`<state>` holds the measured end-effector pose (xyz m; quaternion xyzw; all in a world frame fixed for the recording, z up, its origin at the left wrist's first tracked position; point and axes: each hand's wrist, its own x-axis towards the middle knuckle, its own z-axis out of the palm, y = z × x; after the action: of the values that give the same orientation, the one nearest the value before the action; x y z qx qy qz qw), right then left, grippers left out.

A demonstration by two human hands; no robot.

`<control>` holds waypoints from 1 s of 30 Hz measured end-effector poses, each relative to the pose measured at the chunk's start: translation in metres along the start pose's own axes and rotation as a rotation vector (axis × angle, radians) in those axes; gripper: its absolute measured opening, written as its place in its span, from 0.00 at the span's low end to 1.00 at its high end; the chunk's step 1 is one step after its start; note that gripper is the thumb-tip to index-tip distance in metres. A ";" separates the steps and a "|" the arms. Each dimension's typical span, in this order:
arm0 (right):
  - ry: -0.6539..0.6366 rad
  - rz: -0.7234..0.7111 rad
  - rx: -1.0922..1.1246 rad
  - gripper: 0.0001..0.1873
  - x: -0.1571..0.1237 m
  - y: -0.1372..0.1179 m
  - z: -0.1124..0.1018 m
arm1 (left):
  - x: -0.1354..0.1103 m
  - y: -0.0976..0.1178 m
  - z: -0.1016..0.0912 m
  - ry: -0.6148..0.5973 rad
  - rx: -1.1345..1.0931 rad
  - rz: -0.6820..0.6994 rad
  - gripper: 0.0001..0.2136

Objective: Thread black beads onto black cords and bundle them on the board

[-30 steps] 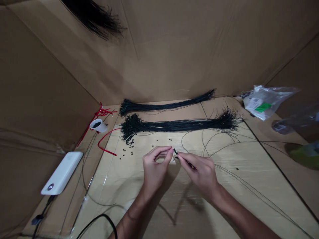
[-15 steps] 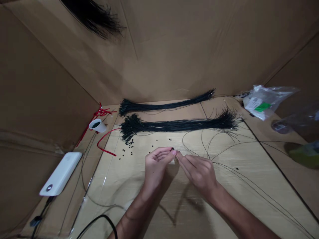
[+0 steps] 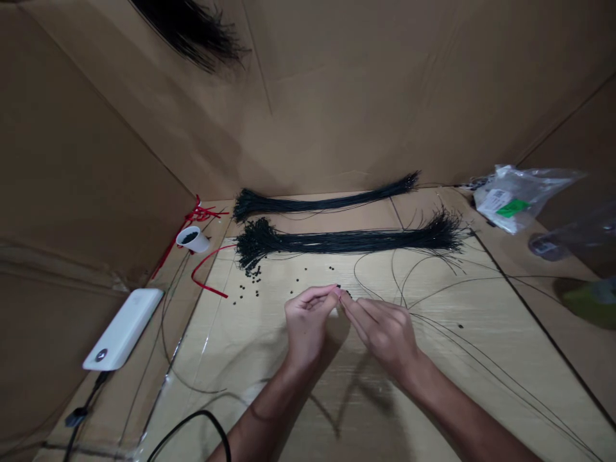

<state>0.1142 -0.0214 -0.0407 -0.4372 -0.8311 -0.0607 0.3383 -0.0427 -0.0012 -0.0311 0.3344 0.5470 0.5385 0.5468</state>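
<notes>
The person's left hand (image 3: 308,324) and right hand (image 3: 382,337) sit close together below the lower bundle of thin black wires (image 3: 346,240), both partly closed, with the left fingers curled and the right fingers drawn together toward the left fingertips (image 3: 335,290). A tiny black piece (image 3: 347,294) shows right beside those fingertips, but it is too small to tell whether either hand grips it or a wire. Loose black beads (image 3: 253,294) lie scattered just below the bundle's left end, and more sit in a small group below its middle. Long stray wires (image 3: 481,321) run from its right end across the taped cardboard sheet (image 3: 462,366) under it. Beyond the bundle lies a second bundle of black wires (image 3: 322,204), parallel to it. Left of the bundle stand a white paper cup (image 3: 192,239) holding black beads, tilted on its side, and a red cord (image 3: 205,273) curving on the sheet, with red ties (image 3: 202,213) behind it. Farther left and nearer the person lies a white power bank (image 3: 122,330), and right of the bundle lies a clear plastic bag (image 3: 513,199) with a green label
</notes>
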 end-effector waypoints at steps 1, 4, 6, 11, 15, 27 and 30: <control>0.000 -0.003 -0.001 0.20 0.000 0.000 0.000 | 0.000 -0.001 0.000 0.008 0.006 0.024 0.08; 0.022 -0.012 0.017 0.19 0.001 -0.002 0.000 | -0.002 -0.003 0.001 0.013 0.010 0.106 0.06; 0.061 0.013 0.062 0.18 0.001 -0.002 0.000 | -0.003 -0.002 0.002 0.002 -0.009 0.117 0.06; 0.201 0.322 0.453 0.09 0.005 0.001 -0.002 | 0.003 0.008 -0.008 -0.105 -0.035 0.064 0.14; 0.272 0.697 0.728 0.07 0.012 0.007 -0.005 | 0.016 0.013 -0.021 -0.168 -0.039 0.123 0.15; 0.068 0.796 1.124 0.10 0.008 0.004 -0.003 | -0.001 0.016 -0.007 -0.574 -0.090 -0.079 0.15; 0.042 0.793 1.205 0.12 0.006 0.006 -0.001 | 0.002 0.017 -0.010 -0.556 -0.031 -0.079 0.14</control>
<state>0.1172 -0.0138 -0.0370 -0.4420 -0.4922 0.5274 0.5331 -0.0564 0.0015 -0.0167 0.4392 0.3803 0.4127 0.7016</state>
